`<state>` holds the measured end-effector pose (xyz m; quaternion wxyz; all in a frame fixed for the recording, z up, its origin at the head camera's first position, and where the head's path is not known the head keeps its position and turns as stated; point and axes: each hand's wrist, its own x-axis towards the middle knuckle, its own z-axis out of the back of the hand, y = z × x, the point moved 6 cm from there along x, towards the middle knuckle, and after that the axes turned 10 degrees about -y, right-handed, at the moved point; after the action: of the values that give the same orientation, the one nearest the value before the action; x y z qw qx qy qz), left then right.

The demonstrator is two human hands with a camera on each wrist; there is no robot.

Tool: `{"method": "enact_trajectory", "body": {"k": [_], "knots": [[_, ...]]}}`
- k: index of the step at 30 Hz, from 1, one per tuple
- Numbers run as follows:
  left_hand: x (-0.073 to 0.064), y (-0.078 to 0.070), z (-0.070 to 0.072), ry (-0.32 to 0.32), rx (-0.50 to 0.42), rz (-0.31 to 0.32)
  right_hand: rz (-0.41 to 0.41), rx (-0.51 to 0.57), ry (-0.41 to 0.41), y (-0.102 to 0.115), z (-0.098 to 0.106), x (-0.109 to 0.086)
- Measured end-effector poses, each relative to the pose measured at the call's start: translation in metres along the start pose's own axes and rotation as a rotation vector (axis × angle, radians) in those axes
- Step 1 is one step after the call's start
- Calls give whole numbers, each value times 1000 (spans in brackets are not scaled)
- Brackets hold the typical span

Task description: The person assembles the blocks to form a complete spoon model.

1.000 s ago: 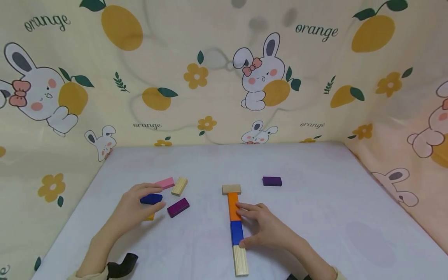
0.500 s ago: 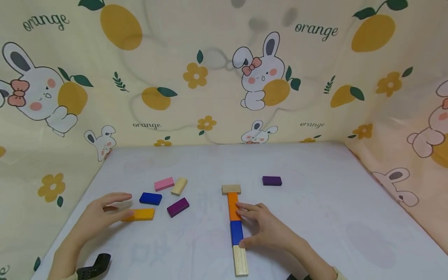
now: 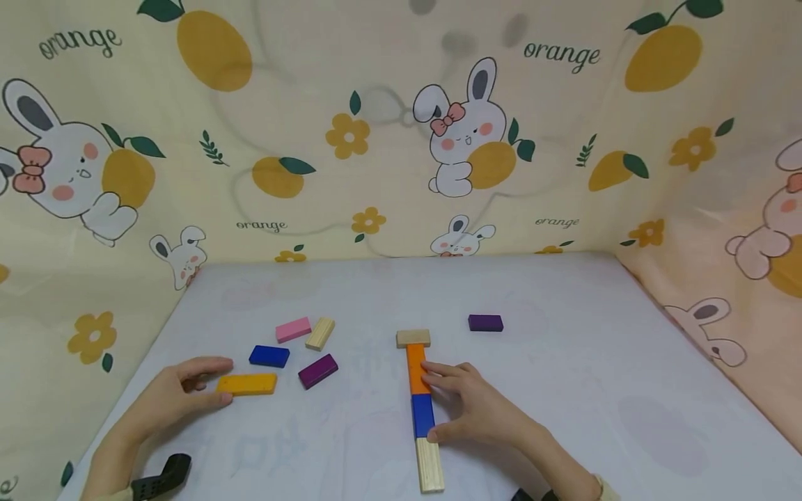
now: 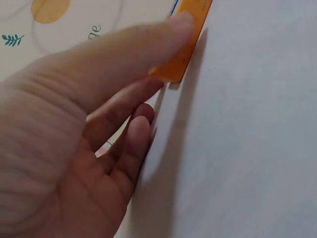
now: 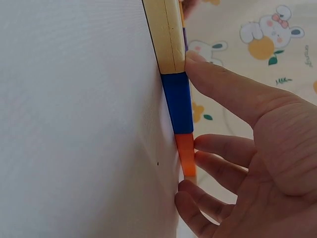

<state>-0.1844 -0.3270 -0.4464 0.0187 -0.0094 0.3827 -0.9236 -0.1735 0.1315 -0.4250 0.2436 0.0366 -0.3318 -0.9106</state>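
At the left of the head view, my left hand has its thumb and index finger about the left end of a yellow wooden block. In the left wrist view the thumb lies against that block's near side; the index fingertip is partly hidden. My right hand touches a row of blocks from its right side. Its thumb is at the joint of the plain wood block and the blue block. Its fingertips meet the orange block. Across the far end lies another plain wood block.
Near the left hand lie a second blue block, a pink block, a plain wood block and a magenta-purple block. A dark purple block lies beyond the row, to the right. Patterned cloth hangs behind the white table.
My left hand has drawn back left from above the blue and yellow blocks to the yellow block's left end, its thumb sliding to the near side. The right hand and row have stayed put.
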Motion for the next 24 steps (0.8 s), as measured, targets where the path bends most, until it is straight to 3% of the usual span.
{"method": "enact_trajectory", "body": {"k": [7, 24], "knots": [[-2, 2, -4, 5, -34, 13, 9, 4, 0, 1, -1, 0], [-6, -6, 2, -17, 27, 16, 14, 8, -12, 2, 0, -1]]}}
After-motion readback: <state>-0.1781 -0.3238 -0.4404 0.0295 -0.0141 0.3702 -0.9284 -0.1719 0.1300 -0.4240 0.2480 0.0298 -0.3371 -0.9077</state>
